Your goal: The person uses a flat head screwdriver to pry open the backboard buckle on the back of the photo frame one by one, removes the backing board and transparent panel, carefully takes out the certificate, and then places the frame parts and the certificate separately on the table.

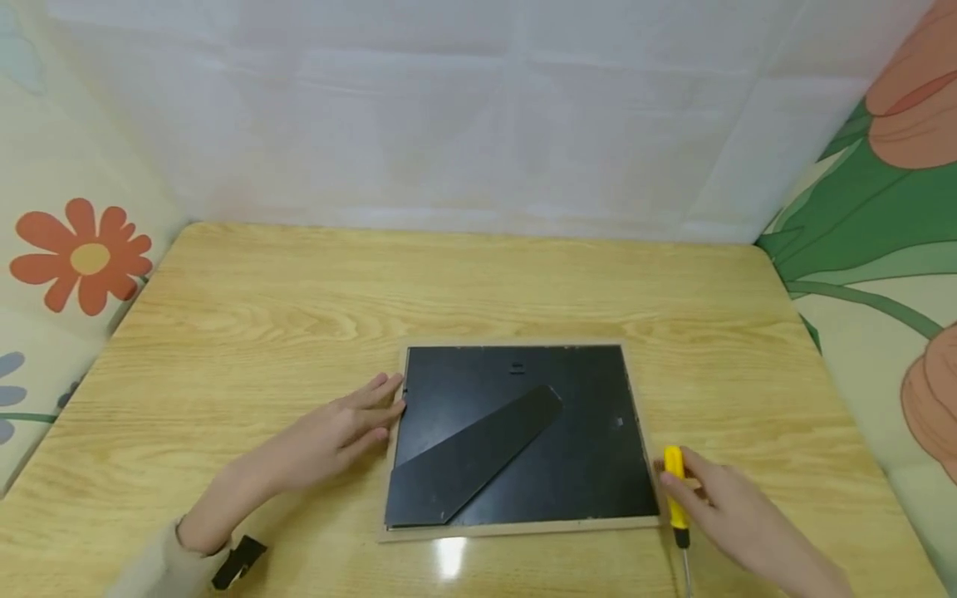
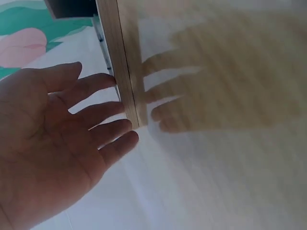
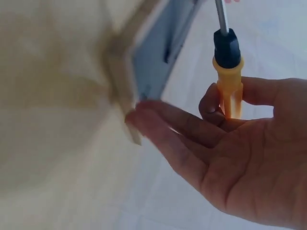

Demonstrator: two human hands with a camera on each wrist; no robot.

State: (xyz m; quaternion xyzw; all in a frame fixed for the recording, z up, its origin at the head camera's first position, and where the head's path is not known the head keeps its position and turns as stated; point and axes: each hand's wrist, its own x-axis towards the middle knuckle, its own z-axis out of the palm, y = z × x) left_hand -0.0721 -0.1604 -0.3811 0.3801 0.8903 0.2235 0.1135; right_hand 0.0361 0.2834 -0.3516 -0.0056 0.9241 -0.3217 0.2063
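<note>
A picture frame lies face down on the table, with a black backing and a thin light wood border. A black easel leg lies folded diagonally across the backing. At its left edge my left hand rests fingertips against the wood border, fingers fairly straight. By the right edge, my right hand grips a screwdriver by its yellow handle; the metal shaft points toward the near side. Other fingers of that hand touch the frame's corner in the right wrist view.
Under the frame is a wood-grain table. A white cloth hangs behind it, and flower-printed cloths stand along both sides. Next to the left sleeve is a small black object.
</note>
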